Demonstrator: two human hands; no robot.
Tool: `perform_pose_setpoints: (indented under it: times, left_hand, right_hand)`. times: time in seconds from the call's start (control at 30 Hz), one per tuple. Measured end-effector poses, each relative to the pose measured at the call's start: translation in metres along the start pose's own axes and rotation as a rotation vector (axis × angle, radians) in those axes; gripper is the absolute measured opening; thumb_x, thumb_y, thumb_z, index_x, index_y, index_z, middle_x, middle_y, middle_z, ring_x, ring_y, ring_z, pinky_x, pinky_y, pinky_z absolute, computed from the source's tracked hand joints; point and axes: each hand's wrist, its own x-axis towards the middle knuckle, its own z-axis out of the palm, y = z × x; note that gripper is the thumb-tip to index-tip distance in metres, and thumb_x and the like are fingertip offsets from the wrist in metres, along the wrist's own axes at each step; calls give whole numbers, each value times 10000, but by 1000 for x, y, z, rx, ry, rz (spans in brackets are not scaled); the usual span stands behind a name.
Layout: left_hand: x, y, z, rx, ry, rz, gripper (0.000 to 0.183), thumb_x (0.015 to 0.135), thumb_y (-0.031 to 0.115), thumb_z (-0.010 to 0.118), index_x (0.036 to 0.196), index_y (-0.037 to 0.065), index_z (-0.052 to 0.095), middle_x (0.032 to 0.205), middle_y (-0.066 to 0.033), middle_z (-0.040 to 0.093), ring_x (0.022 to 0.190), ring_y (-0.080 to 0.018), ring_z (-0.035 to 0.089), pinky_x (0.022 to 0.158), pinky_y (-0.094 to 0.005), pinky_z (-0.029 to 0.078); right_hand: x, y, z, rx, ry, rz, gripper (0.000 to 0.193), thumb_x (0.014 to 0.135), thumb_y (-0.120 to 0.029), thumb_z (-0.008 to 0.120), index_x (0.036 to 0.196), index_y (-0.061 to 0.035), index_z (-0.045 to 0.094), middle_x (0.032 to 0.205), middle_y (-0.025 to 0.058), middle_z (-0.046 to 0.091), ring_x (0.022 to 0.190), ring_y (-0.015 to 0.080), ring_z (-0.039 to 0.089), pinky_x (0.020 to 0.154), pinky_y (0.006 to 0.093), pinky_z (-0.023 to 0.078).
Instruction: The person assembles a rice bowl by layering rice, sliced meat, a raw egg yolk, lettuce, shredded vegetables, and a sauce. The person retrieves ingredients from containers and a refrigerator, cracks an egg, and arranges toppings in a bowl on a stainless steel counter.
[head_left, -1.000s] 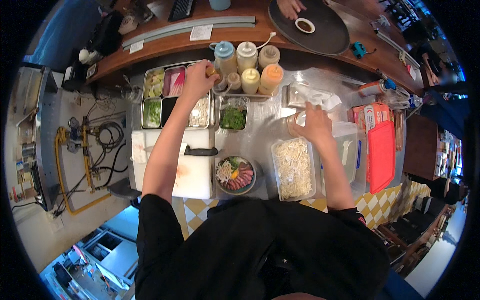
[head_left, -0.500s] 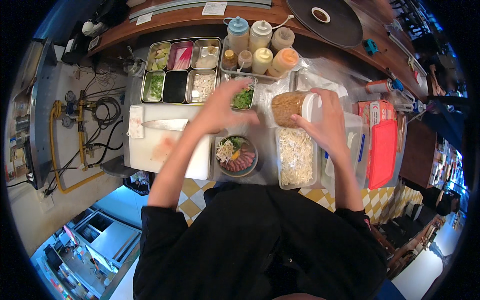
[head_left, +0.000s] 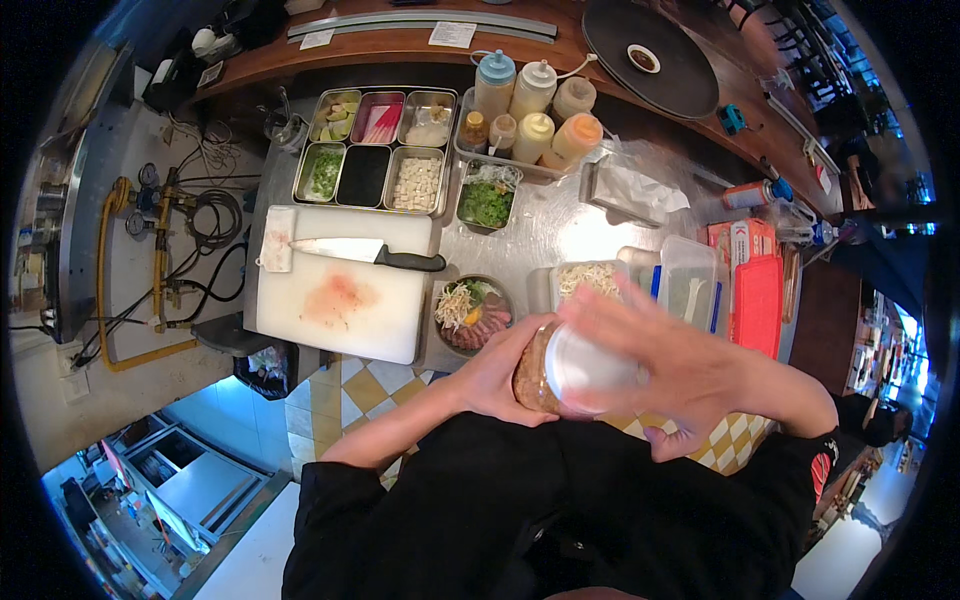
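My left hand point(head_left: 493, 375) is wrapped round a clear jar point(head_left: 533, 370) of brown crumbly stuff, tilted close to my body. Over the jar's white lid point(head_left: 585, 372) my right hand point(head_left: 675, 350) is spread, its fingers stretched out and blurred and its thumb apart. Whether the palm touches the lid I cannot tell. Just beyond my left hand sits a round bowl point(head_left: 472, 325) with sliced pink meat, an egg yolk, bean sprouts and greens. Past my right hand a plastic tub of bean sprouts point(head_left: 583, 278) is partly hidden.
On the left, a knife point(head_left: 345, 247) lies across a stained white cutting board point(head_left: 390, 325). Behind are a metal topping tray point(head_left: 369, 146), a green herb container point(head_left: 487, 200) and squeeze bottles point(head_left: 534, 90). On the right stand a clear bin point(head_left: 690, 262) and a red lid point(head_left: 757, 308).
The jar has come from above the sprout tub down to my body. My left hand, empty before, now holds it; my right hand has shifted from its side to over the lid.
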Motion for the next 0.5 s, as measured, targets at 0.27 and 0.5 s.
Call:
perform_pose_setpoints:
  times: [0.27,0.5]
  left_hand:
    - [2,-1,9,197,170,-103,992,589,281,898,1433,22,445,1345,-245,550,1277,-447,535,1082,-498,441]
    - [10,-9,11,311,224,-162,983,587,247,903,1420,2,443,1322,-256,553,1233,-465,541,1069,-490,452]
  right_hand:
    - [-13,18,21,76,-44,222,1036,689,-340,857,1568,-82,373,1442,284,435,1297,478,506,1087,517,441]
    - [-7,41,26,-4,-5,109,979,656,-301,890,1488,-78,423,1364,265,522,1283,442,539,1060,504,468]
